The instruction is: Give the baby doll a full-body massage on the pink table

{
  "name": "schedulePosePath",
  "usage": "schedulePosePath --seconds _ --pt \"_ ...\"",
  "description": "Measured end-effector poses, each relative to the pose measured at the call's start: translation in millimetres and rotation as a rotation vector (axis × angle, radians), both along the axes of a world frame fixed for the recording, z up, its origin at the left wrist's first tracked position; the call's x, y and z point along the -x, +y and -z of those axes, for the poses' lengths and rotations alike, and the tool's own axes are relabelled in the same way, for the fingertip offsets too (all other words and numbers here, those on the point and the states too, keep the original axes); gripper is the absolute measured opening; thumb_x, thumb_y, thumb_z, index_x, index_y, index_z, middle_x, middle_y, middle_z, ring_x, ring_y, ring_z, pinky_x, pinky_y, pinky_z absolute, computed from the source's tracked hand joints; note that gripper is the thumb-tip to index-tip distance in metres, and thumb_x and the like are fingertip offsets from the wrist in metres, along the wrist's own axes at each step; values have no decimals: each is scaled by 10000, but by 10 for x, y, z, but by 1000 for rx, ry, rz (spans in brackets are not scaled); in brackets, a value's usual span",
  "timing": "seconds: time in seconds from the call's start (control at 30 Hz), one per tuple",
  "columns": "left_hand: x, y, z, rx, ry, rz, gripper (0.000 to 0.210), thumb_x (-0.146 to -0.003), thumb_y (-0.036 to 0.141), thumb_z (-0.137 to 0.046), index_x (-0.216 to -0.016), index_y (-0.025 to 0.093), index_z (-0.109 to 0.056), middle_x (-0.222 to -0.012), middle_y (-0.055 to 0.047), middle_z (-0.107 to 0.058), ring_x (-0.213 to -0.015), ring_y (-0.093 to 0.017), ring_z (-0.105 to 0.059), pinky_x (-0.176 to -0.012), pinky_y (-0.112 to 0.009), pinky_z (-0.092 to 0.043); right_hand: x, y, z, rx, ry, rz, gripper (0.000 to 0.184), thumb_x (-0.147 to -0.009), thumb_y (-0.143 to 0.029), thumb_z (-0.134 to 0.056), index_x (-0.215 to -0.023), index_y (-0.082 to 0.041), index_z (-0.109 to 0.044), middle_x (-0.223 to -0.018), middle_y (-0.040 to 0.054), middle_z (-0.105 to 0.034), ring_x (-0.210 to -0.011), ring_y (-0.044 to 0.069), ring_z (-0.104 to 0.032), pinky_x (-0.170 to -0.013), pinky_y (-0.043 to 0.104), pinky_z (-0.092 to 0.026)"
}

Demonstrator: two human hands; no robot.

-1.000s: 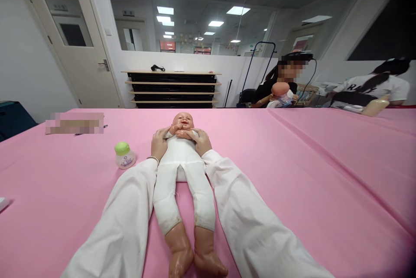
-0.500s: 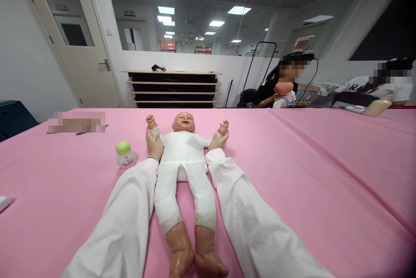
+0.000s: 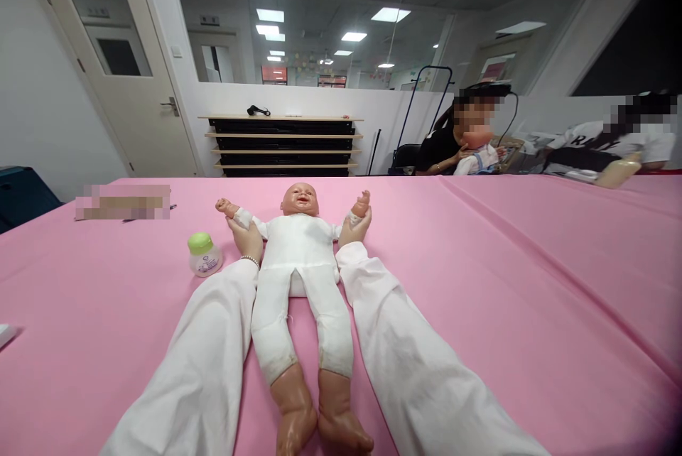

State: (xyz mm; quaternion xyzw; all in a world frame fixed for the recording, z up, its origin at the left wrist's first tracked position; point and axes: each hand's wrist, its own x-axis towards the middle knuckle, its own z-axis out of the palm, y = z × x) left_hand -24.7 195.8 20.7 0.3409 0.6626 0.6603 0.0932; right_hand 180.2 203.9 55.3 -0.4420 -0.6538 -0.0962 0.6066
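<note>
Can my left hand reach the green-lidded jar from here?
Likely yes: the jar stands just beside your left hand, with only pink cloth between them, though that hand holds the doll's arm and would need to let go.

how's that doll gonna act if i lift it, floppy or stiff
The doll would probably bend and sag, being largely covered in soft-looking cloth. Its head and feet look like shiny plastic, so likely stiffer and perhaps slippery.

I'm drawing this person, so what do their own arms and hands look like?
The sleeves are white, long and loose, with lots of soft creases. The left hand and right hand wear no gloves. A thin, beaded-looking bracelet goes round the left wrist; none shows on the right.
</note>
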Motion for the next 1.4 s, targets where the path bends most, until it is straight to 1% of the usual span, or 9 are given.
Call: schedulePosePath --seconds 0.07,0.13,0.27,0.47,0.73,0.93,1.1,1.27,1.4 --pt "-17 -15 -22 -56 98 15 698 -773 232 -506 -1387 174 -179 -1361 -137 -402 -1221 -236 -441 -982 -373 -397 -114 -11 81 -19 31 1 413 -869 -262 -465 -1265 -169 -397 -1206 115 -473 -1074 226 -495 -873 434 -456" --pt "-41 -44 -54 -99 188 62 702 -778 224 -505 -1395 196 -172 -1379 -111 -386 -1241 -222 -417 -987 -353 -394 -168 -7 150 -64 -32 -75 456 -840 -184 -435 -1294 -187 -384 -1198 124 -472 -1090 237 -480 -873 425 -460" --pt "-99 -121 -136 -99 275 182 698 -772 185 -506 -1398 226 -202 -1379 -77 -392 -1248 -209 -405 -1013 -334 -365 -137 20 195 -152 -363 -309 430 -781 -102 -423 -1161 -259 -549 -1153 68 -527 -1089 215 -485 -899 385 -440" --pt "-131 -143 -169 -100 421 387 595 -765 116 -471 -1333 263 -374 -1280 -37 -492 -1186 -199 -455 -989 -322 -391 -119 7 168 -78 -423 -290 407 -805 -108 -427 -1144 -278 -574 -1172 43 -542 -1113 196 -472 -931 377 -411" --pt "-104 -68 -108 -161 569 491 548 -746 36 -376 -1226 261 -515 -1194 -21 -541 -1124 -162 -488 -1000 -319 -383 -113 27 176 -41 -453 -285 454 -761 -84 -468 -1141 -305 -580 -1165 29 -552 -1078 198 -486 -926 370 -402" --pt "-92 -52 -109 -105 695 491 660 -659 -30 -348 -1212 281 -531 -1211 -20 -523 -1156 -179 -451 -1019 -359 -357 -116 45 178 -53 -512 -258 468 -758 -92 -469 -1154 -319 -573 -1155 34 -550 -1048 202 -497 -912 370 -407" --pt "-111 -82 -147 -83 736 473 654 -664 -31 -343 -1213 272 -528 -1206 -28 -526 -1149 -185 -451 -1012 -366 -359 -109 28 154 -26 -484 -267 441 -764 -98 -456 -1127 -311 -590 -1131 35 -560 -1044 200 -496 -917 371 -402" --pt "-144 -155 -186 -96 618 420 611 -727 26 -392 -1304 226 -420 -1232 -61 -506 -1156 -197 -455 -997 -339 -373 -104 -8 179 -61 -392 -270 433 -771 -112 -435 -1167 -246 -550 -1154 61 -544 -1071 210 -482 -930 381 -401" --pt "-154 -185 -195 -79 416 333 659 -742 87 -462 -1368 211 -295 -1326 -84 -431 -1224 -218 -407 -1004 -335 -365 -134 -18 194 4 -135 -232 456 -783 -123 -407 -1227 -198 -472 -1191 102 -484 -1125 229 -452 -943 419 -410"
